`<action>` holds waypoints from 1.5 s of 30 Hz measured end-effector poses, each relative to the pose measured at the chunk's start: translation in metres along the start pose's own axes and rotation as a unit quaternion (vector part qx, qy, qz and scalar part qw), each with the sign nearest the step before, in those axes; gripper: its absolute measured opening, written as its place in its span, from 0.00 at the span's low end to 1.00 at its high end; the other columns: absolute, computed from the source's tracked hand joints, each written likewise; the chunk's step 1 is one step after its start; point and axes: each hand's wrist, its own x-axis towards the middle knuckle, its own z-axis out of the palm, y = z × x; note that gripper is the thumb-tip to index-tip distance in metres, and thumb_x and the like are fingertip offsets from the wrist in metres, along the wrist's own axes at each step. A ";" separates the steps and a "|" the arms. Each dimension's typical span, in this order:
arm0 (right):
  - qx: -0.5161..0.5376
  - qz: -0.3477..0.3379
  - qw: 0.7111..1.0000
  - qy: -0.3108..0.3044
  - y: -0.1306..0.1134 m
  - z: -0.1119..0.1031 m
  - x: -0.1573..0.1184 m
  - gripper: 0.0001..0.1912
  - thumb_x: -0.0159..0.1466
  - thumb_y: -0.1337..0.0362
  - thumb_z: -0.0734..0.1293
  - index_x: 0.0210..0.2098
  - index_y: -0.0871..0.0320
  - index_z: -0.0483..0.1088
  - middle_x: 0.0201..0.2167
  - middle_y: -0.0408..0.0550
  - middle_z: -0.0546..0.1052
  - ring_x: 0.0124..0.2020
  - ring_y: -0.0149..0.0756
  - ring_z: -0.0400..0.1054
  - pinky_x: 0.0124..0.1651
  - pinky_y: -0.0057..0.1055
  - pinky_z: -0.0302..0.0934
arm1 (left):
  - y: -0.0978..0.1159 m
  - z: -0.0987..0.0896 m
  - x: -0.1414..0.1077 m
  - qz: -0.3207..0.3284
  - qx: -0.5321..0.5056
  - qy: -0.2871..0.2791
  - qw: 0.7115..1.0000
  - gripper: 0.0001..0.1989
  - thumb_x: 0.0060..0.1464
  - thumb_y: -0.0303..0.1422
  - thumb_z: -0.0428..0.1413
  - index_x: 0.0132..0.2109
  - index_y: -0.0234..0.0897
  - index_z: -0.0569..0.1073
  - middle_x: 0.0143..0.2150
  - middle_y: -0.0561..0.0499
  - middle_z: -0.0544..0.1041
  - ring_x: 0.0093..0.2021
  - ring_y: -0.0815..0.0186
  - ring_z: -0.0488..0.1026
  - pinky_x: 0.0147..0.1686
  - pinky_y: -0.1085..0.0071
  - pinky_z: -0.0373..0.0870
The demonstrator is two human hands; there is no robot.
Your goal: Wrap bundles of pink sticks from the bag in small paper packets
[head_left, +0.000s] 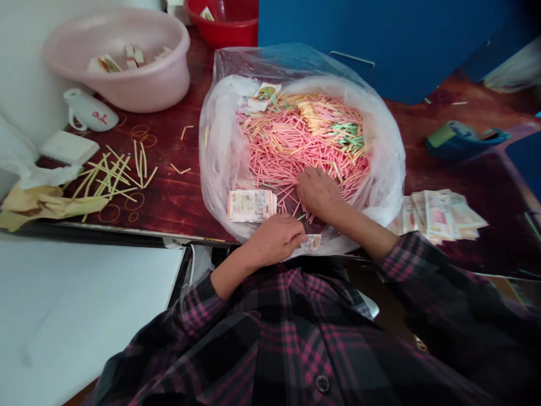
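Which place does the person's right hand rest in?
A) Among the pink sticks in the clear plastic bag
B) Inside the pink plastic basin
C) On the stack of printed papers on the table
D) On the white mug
A: the right hand lies on the pink sticks inside the clear plastic bag.

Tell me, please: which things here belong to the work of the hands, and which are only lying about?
Belonging to the work: left hand, right hand, pink sticks, clear plastic bag, printed paper slip.

Lying about: pink basin, white mug, red bowl.
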 end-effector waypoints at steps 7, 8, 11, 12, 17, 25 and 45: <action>0.373 0.068 0.922 0.074 0.025 -0.002 -0.002 0.15 0.75 0.57 0.59 0.34 0.55 0.70 0.29 0.47 0.77 0.32 0.40 0.70 0.41 0.36 0.63 | 0.000 0.000 -0.001 -0.011 -0.008 -0.003 1.000 0.18 0.74 0.39 0.46 0.39 0.38 0.74 0.38 0.46 0.80 0.43 0.59 0.75 0.49 0.62 0.68; 0.426 0.065 0.899 0.080 0.027 -0.004 -0.004 0.17 0.74 0.54 0.61 0.32 0.54 0.69 0.28 0.45 0.75 0.31 0.38 0.69 0.41 0.35 0.63 | -0.001 0.000 -0.002 -0.010 -0.015 -0.002 1.000 0.18 0.74 0.39 0.46 0.39 0.37 0.74 0.38 0.46 0.81 0.43 0.59 0.75 0.49 0.61 0.68; 0.535 0.069 0.838 0.077 0.029 -0.010 -0.008 0.19 0.70 0.50 0.66 0.27 0.54 0.71 0.27 0.43 0.75 0.31 0.35 0.68 0.41 0.34 0.63 | 0.000 -0.003 -0.005 -0.013 -0.059 0.017 0.998 0.18 0.74 0.40 0.46 0.40 0.37 0.75 0.39 0.46 0.82 0.43 0.59 0.76 0.49 0.62 0.69; 0.561 0.069 0.821 0.076 0.029 -0.013 -0.009 0.19 0.68 0.50 0.68 0.27 0.54 0.71 0.27 0.42 0.75 0.31 0.34 0.67 0.42 0.34 0.64 | 0.000 -0.006 -0.005 -0.017 -0.080 0.031 0.996 0.17 0.73 0.40 0.47 0.40 0.38 0.76 0.39 0.46 0.82 0.43 0.60 0.76 0.48 0.63 0.69; 0.630 0.043 0.767 0.113 0.028 -0.017 -0.019 0.12 0.66 0.51 0.70 0.35 0.53 0.75 0.30 0.40 0.76 0.33 0.33 0.68 0.44 0.34 0.65 | 0.012 -0.022 -0.007 -0.066 -0.181 0.108 0.975 0.15 0.69 0.42 0.54 0.38 0.39 0.78 0.35 0.49 0.80 0.38 0.63 0.76 0.43 0.67 0.69; 0.595 0.078 0.782 0.165 0.018 -0.010 -0.022 0.19 0.69 0.44 0.66 0.33 0.53 0.71 0.31 0.43 0.76 0.35 0.36 0.70 0.46 0.37 0.68 | 0.013 -0.016 0.001 -0.185 -0.406 0.217 0.868 0.15 0.58 0.46 0.66 0.37 0.38 0.77 0.30 0.56 0.74 0.29 0.70 0.66 0.33 0.73 0.64; 0.691 0.101 0.668 0.256 -0.001 -0.044 -0.035 0.18 0.77 0.47 0.57 0.54 0.47 0.70 0.49 0.50 0.83 0.56 0.45 0.78 0.57 0.51 0.74 | 0.007 -0.006 0.023 -0.208 -0.594 0.330 0.703 0.19 0.40 0.38 0.77 0.31 0.38 0.75 0.30 0.59 0.76 0.31 0.73 0.72 0.35 0.73 0.70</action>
